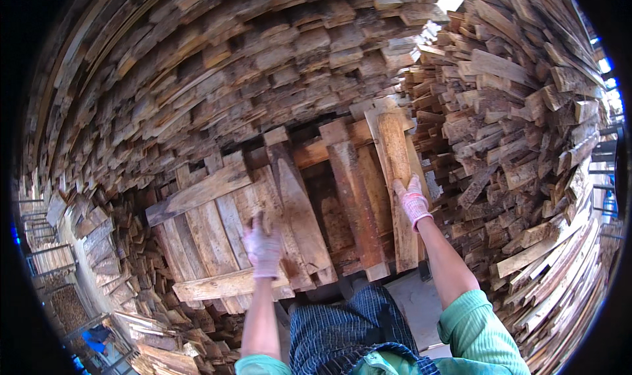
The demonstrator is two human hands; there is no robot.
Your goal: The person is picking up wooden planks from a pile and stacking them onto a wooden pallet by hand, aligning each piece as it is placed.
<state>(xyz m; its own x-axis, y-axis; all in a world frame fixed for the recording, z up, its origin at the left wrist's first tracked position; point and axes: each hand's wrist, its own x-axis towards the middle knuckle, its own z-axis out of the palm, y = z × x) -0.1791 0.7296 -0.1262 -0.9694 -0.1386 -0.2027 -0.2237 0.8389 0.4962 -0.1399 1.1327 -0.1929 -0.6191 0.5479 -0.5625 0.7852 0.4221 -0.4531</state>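
Observation:
My right hand (413, 202), in a pink and white knit glove, grips the near end of a narrow, bark-edged wooden slab (394, 148). That slab rests on a wider pale board at the right side of the layer in front of me. My left hand (263, 248), in a similar glove and blurred, is over the boards on the left with its fingers apart and nothing seen in them. Beneath it runs a row of pale boards (209, 233). A crosswise board (227, 284) lies near that hand. In the middle, a reddish-brown board (355, 200) spans a dark gap.
A tall stack of wooden boards (283, 59) rises in front. More stacked wood (520, 125) stands close on the right. Loose offcuts (131, 269) lie at the left, and a person in blue (97, 337) is far at the lower left.

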